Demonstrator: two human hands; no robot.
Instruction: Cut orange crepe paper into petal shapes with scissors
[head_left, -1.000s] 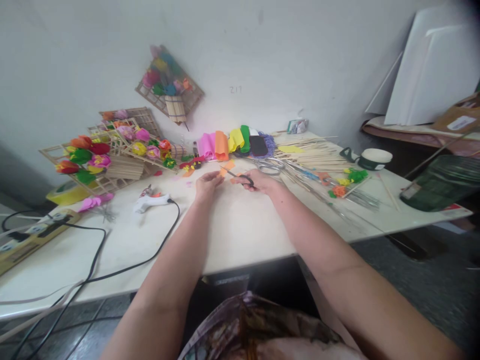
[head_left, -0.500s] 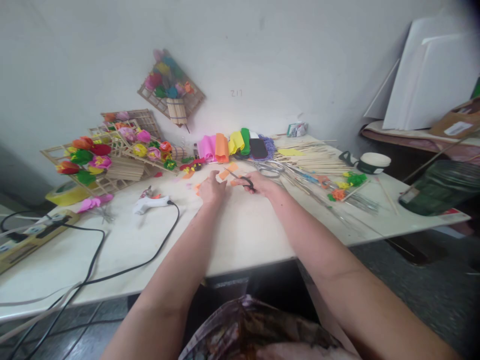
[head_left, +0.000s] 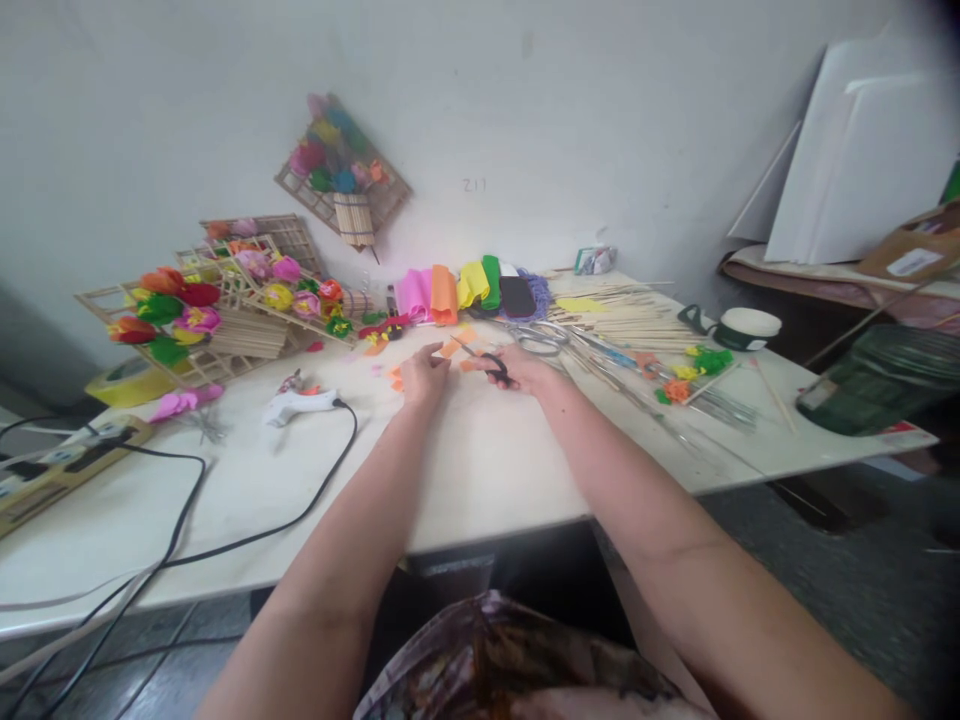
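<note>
My right hand (head_left: 525, 368) grips a pair of scissors (head_left: 493, 366) by the dark handles. Their blades point up and left, over the table's middle. To the left, my left hand (head_left: 425, 376) is bent low above the table with fingers curled in near the thumb; whatever is between them is too small to make out. Small orange paper pieces (head_left: 396, 378) lie beside the left hand. More orange paper (head_left: 452, 346) shows between the two hands, near the scissor tips.
A white glue gun (head_left: 300, 404) lies left of my hands, its black cord trailing to a power strip (head_left: 75, 470). Paper-flower frames (head_left: 247, 335) stand back left. Crepe paper rolls (head_left: 443, 296) sit behind my hands. Thin sticks (head_left: 626, 325) and a green jar (head_left: 877, 380) are right.
My left hand's fingers have drawn closer together, and the hand has shifted slightly. My right hand and the scissors are almost where they were.
</note>
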